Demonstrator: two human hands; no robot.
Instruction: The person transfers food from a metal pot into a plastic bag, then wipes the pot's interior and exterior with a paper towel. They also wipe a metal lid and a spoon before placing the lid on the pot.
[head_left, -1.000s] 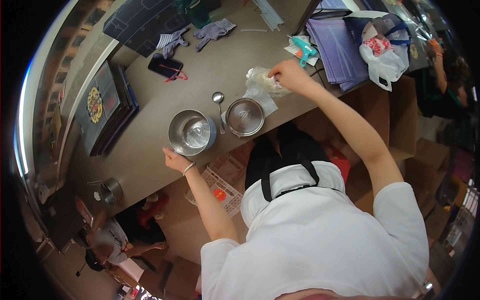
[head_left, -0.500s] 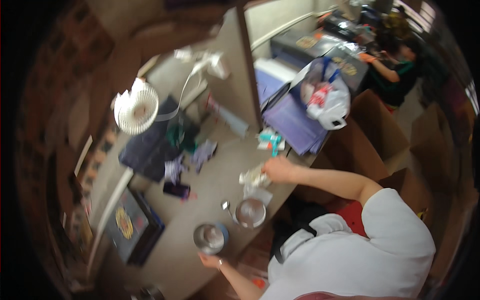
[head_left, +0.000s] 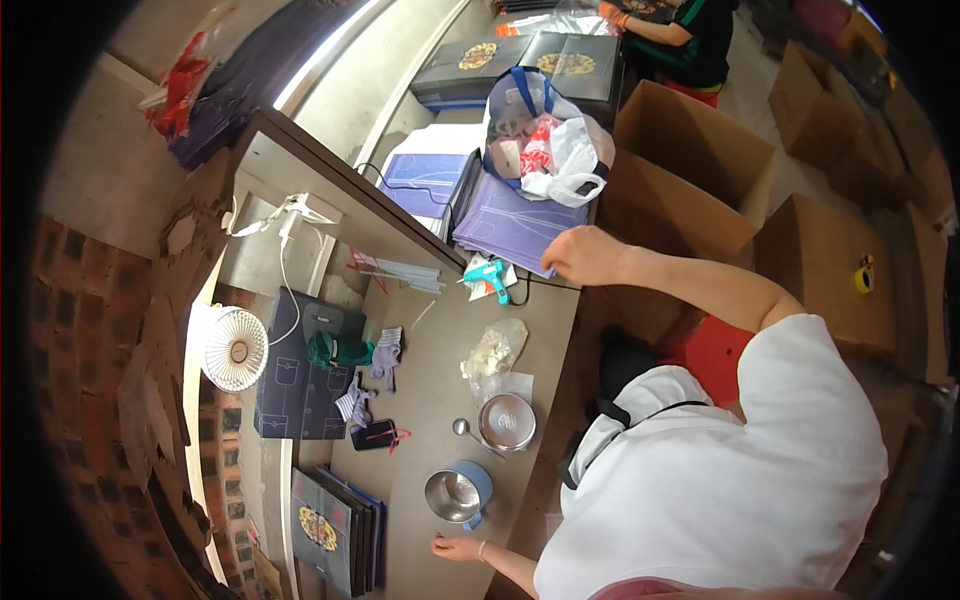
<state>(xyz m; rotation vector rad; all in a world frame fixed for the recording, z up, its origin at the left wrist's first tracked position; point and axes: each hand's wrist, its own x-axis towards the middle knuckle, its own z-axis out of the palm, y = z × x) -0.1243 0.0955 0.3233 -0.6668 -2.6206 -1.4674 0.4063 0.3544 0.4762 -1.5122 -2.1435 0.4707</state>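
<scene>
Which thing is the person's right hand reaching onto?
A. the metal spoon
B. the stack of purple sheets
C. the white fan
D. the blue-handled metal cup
B: the right hand lies at the edge of the stack of purple sheets, far from the fan, spoon and cup.

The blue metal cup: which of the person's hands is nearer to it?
Left. The left hand rests on the table just below the blue metal cup, not touching it. The right hand is far up the table, at the purple sheets.
</scene>
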